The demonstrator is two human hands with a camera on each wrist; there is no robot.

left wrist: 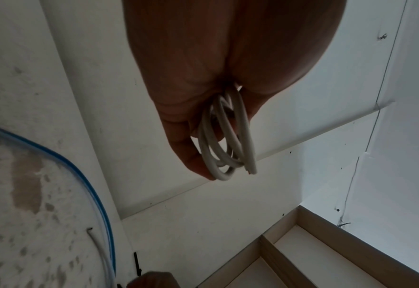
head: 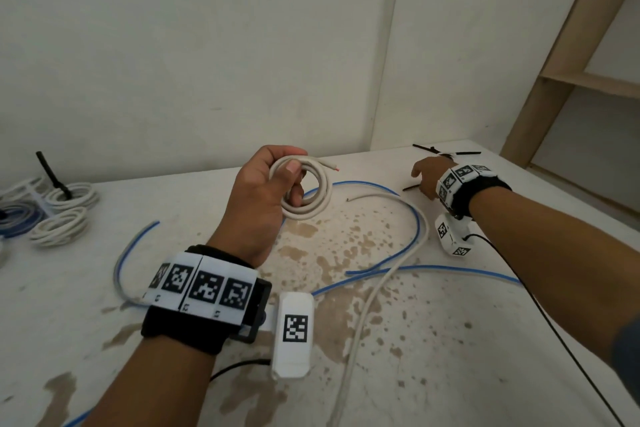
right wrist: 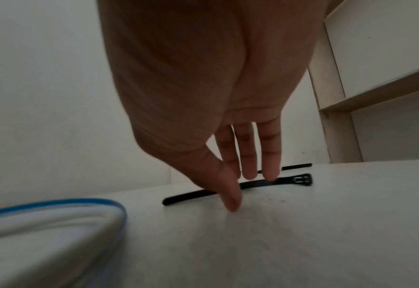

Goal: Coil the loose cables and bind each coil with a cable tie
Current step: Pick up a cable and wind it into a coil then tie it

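One white coil (head: 304, 189) gripped mid-frame in left hand (head: 263, 194), fingers curled through the loops, held up off counter (head: 450, 340) so turns stay together for binding. Right hand (head: 427, 177) at upper right, fingers (right wrist: 249, 155) straight and narrow, reaching onto black cable tie (right wrist: 252, 185), not yet pinched. Loose blue cable (head: 433, 269) and white cable (head: 367, 305) sprawled lower centre, probably next. Finished coils (head: 60, 215) parked far left.

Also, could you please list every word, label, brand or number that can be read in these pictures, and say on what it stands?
No readable text in any view.
Wristbands: black-and-white square code patterns only; tiny marks under them too small to read.
White camera box: one square code pattern, no words.
Cable tie, cables, table: no print visible.
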